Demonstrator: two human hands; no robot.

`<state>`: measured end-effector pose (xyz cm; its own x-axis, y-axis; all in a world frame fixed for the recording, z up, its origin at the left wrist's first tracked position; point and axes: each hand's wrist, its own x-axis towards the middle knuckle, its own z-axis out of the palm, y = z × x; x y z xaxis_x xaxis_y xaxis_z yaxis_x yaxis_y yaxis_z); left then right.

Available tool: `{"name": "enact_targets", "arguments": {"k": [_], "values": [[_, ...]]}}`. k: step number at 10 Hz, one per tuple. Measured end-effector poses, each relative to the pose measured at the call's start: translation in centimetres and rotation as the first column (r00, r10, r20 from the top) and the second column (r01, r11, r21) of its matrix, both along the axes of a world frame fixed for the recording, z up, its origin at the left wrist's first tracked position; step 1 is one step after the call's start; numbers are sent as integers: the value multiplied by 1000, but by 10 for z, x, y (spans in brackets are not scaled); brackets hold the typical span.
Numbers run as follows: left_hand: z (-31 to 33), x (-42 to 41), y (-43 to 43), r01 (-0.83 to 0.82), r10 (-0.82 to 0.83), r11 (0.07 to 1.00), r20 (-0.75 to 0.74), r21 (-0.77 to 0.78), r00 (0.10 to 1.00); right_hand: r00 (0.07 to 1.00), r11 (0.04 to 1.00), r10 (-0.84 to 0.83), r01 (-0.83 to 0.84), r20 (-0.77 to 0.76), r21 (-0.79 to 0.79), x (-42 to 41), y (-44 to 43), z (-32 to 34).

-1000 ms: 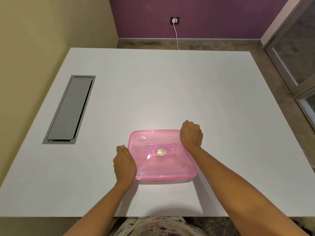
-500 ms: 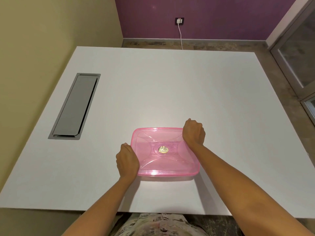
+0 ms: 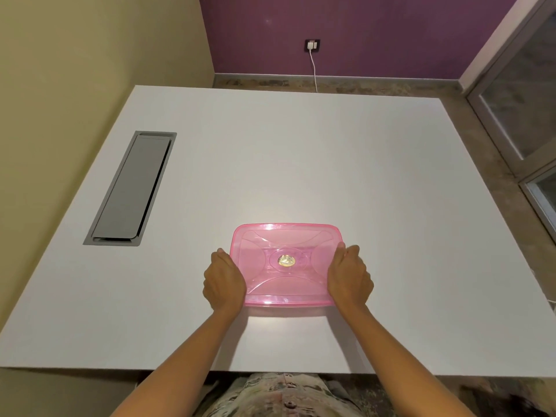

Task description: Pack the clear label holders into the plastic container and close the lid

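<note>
So I'm looking down through the head cam and the pink plastic container (image 3: 285, 266) is sitting flat on the white table (image 3: 301, 161), near the front edge and pretty much dead centre in front of the person. The lid (image 3: 270, 236) is on top and looks seated all the way round, with a small gold sticker (image 3: 286, 260) in the middle of it. The plastic is see-through pink but I honestly can't make out the clear label holders inside, so can't tell you how they're lying in there. Both hands are on the box: the left hand (image 3: 224, 281) is curled against the left short side, fingers tucked down around the edge, and the right hand (image 3: 349, 278) is doing the same on the right short side, thumb up along the rim near the far right corner. So both are closed onto the container from opposite ends, knuckles toward the camera, bare forearms coming in from the bottom of the view. Off to the left there's a grey cable hatch (image 3: 132, 188) set into the table, well apart from the box. At the back, a purple wall with a wall socket (image 3: 312, 45) and a white cable (image 3: 314, 70) hanging down from it to the floor. A bit of patterned clothing (image 3: 282, 395) shows at the table's near edge.
</note>
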<state>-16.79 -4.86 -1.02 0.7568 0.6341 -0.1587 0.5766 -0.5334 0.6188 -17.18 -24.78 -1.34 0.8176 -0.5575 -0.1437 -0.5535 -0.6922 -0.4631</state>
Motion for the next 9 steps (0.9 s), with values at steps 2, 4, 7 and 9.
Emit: {"name": "enact_targets", "arguments": {"k": [2,4,7,9], "values": [[-2,0,1,26,-26,1000,-18,2,1000,994,985,-99,105,-53,137,-9,-6,-8],[-7,0,2,32,-31,999,-17,9,999,991,988,-122,126,-49,92,-7,-4,-8],[-8,1,3,83,-82,989,-19,125,996,997,961,76,-79,-21,-266,-5,2,2],[-3,5,4,236,-234,919,-45,317,971,952,876,305,-265,38,-402,3,-3,4]]}}
